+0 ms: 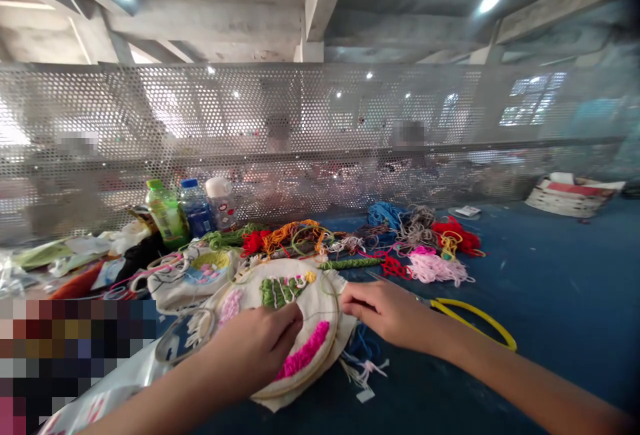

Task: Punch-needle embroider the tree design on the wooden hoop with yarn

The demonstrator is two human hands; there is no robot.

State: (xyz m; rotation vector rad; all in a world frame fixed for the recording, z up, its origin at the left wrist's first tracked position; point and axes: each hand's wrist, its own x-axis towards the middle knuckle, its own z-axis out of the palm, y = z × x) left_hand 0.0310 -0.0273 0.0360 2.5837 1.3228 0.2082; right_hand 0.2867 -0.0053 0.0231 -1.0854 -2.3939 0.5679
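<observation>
Embroidery hoop [327, 340], one, round, with pale cloth [313, 298] stretched across it; lying on the dark blue desk [550, 301], directly in front of the person. Worked on the cloth: green tree motif [270, 293] with white lines and a yellow tip; magenta tufted band [310, 351] along the lower right; pale pink patch [231, 305] at the left.

Left hand [267, 341]: over the hoop, fingers curled together; whether anything is pinched there cannot be told. Right hand [383, 308]: at the hoop's right edge, fingertips drawn together; what they grip, if anything, cannot be told.

Scissors [473, 318], yellow-handled, partly hidden by the right hand and forearm. Blue yarn scraps [364, 343], beside the hoop, lower right.

Second embroidered cloth [175, 283], left of the hoop. Beyond the hoop, a heap of loose yarn: orange yarn [293, 235], blue yarn [386, 213], grey yarn [417, 229], red yarn [465, 238], pale pink yarn [440, 269].

Bottles, three, back left: green-capped bottle [167, 218], blue-capped bottle [197, 211], white-lidded bottle [220, 201].

Perforated screen [325, 115], standing across the rear.
</observation>
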